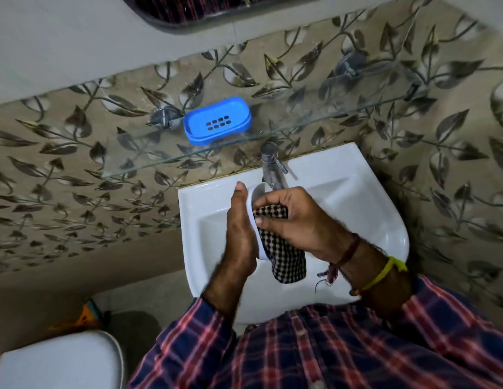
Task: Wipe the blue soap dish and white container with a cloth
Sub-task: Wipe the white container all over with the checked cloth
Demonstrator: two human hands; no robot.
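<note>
The blue soap dish (217, 121) with dark drain slots sits on a glass shelf (314, 119) above the sink. Over the basin, my left hand (240, 228) grips a white container (255, 197) from its left side; only a narrow strip of the container shows between my hands. My right hand (293, 217) presses a black-and-cream checked cloth (284, 254) against the container's right side. The cloth's loose end hangs down into the basin.
A white washbasin (365, 203) lies under my hands, with a metal tap (271, 167) just behind them. Leaf-patterned tiles cover the wall. A white toilet lid (59, 363) is at lower left, with an orange object (84, 313) on the floor.
</note>
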